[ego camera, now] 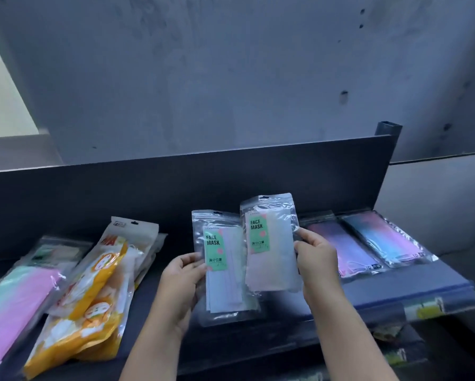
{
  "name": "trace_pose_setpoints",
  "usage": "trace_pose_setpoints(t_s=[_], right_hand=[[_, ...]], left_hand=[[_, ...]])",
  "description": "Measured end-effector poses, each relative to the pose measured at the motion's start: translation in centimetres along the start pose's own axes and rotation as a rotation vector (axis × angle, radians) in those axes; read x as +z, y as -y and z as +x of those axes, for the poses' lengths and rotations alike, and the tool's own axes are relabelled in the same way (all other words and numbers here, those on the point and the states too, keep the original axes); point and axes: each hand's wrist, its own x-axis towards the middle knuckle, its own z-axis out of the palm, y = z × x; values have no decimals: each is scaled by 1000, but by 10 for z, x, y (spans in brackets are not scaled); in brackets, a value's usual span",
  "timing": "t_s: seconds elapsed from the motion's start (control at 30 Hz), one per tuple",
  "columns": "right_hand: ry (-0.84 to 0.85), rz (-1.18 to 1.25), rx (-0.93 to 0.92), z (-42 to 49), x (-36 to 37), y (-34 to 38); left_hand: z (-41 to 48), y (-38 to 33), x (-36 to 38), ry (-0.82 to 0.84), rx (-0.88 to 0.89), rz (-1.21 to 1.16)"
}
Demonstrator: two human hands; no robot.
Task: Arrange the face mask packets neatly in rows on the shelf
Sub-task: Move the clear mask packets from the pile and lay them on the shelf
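Note:
My left hand grips a clear face mask packet with a green label by its left edge. My right hand holds a second, matching packet by its right edge, slightly higher and overlapping the first. Both packets hang upright above the dark shelf. Two packets with purple-blue gradient masks lie side by side on the shelf's right part. On the left lie orange-and-white packets in a loose pile and a pink-mint packet.
A dark back panel rises behind the shelf, with a grey concrete wall above it. The shelf's front edge carries a price label strip at the right. A lower shelf level shows below.

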Motion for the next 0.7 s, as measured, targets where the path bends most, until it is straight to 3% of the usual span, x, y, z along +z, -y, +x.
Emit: trace_pose_setpoints(t_s=[0.7], right_hand=[[31, -33, 65, 114, -157, 25]], left_hand=[[5, 60, 199, 1, -132, 66]])
